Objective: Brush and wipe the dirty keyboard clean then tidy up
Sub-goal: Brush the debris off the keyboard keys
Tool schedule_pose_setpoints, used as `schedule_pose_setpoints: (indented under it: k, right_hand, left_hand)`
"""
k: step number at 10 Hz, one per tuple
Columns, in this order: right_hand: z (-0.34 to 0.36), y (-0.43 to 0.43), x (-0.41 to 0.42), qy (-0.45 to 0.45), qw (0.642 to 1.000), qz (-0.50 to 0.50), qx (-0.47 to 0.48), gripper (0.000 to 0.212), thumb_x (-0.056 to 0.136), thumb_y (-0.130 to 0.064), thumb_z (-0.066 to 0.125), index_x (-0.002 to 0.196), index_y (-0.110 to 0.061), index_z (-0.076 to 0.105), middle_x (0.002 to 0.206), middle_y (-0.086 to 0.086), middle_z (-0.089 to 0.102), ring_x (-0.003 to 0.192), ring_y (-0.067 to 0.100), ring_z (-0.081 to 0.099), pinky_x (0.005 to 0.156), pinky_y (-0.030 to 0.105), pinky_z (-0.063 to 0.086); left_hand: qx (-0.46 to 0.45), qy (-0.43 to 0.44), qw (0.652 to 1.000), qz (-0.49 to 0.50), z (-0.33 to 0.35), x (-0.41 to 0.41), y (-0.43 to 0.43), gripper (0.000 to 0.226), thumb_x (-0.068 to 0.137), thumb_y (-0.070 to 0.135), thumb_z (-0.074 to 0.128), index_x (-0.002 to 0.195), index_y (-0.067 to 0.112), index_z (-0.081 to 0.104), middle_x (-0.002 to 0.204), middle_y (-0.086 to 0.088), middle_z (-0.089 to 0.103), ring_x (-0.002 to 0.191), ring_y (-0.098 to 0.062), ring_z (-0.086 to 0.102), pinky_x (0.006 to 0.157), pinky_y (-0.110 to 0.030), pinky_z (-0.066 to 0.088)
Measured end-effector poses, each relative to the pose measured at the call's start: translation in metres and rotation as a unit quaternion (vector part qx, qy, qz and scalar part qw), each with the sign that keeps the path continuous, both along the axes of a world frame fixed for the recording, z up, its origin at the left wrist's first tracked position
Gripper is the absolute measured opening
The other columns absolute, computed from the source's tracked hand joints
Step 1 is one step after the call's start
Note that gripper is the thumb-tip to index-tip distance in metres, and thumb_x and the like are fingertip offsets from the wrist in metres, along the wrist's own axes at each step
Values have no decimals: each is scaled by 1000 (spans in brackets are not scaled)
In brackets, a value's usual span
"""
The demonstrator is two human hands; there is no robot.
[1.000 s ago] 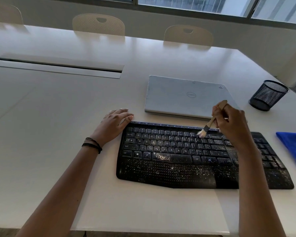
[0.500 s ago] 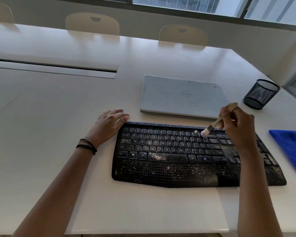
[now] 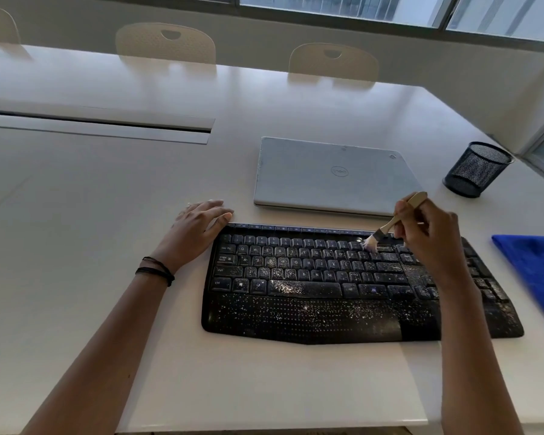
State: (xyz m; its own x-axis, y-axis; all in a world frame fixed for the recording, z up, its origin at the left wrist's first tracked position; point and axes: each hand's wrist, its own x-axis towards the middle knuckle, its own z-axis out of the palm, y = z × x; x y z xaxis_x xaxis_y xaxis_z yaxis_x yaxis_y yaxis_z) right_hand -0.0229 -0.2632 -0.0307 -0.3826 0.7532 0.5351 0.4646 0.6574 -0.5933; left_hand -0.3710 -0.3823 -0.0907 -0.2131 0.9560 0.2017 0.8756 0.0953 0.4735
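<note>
Far left, the left hand (image 3: 198,229) lies flat on the table (image 3: 107,215), fingers straight and holding nothing, thumb at the top-left corner of the keyboard (image 3: 311,312). That is a light brace, and a hard stroke could well skate the board sideways. The keyboard sits right in front of the person, black and speckled white across the keys and palm rest, so there is plenty to sweep. Just behind it is the closed laptop (image 3: 333,174): flick away from the body and the crumbs probably land on its lid. Now the brush (image 3: 387,229), bristles down on the top key rows toward the right, handle pinched in the curled fingers of the right hand (image 3: 431,243). The forearm hangs over the number pad; drop it and it may press grit into the keys. Further right, the mesh cup (image 3: 474,174) stands well apart. The blue cloth (image 3: 534,265) lies near the keyboard's right end, and a sweep that way likely fouls it before the wipe.
</note>
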Motion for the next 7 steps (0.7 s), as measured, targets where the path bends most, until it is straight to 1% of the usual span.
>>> schedule_pose_setpoints:
  k: [1,2,3,4,5,6,7]
  right_hand:
    - [-1,-1,2,32,999,18,-1,26,90,-40,43,89,-18,56,57,0,59,52,4,60,49,11,48]
    - [-1,-1,3,66,997,32,6,16,93,-35,44,89,-26,56,76,0,65,51,10,60,49,19,51]
    - [1,-3,1,94,995,22,21,13,95,-38,44,86,-33,52,73,-9,65,51,8,59,47,21,50]
    - [1,-4,1,112,993,-5,31,19,98,-25,44,81,-32,51,67,-14,63,48,0,55,47,11,42]
    - [0,-5,1,102,995,3,10,21,98,-21,44,80,-27,53,72,-1,63,45,2,53,46,9,40]
    - [-3,-5,0,74,997,18,-25,25,94,-31,43,84,-12,56,74,1,64,45,4,54,45,10,41]
    - [-3,-3,2,48,999,-13,7,28,92,-39,41,86,-16,54,57,3,59,52,-1,59,50,5,43]
  left_hand:
    - [0,1,1000,0,0,-1,0,57,89,50,26,126,21,58,139,-4,48,130,-22,40,111,-46,26]
    - [-2,2,1000,-1,-1,-1,1,57,89,51,25,126,21,58,139,-4,48,130,-22,40,111,-47,26]
    - [-3,4,1000,-1,-1,-2,1,57,89,51,25,126,21,58,139,-5,48,130,-23,40,111,-47,26]
    - [-2,2,1000,-1,-1,-1,0,58,89,51,26,125,21,58,139,-5,49,130,-24,41,111,-48,26]
    - [-2,-1,1000,1,1,1,-1,58,88,51,25,125,21,58,139,-4,48,130,-24,40,111,-48,26]
    - [-3,-1,1000,1,2,1,-1,58,88,51,25,125,21,58,139,-4,48,130,-24,40,111,-48,26]
    - [-2,-2,1000,2,1,1,-1,58,88,51,26,125,21,59,139,-4,48,130,-24,40,111,-47,26]
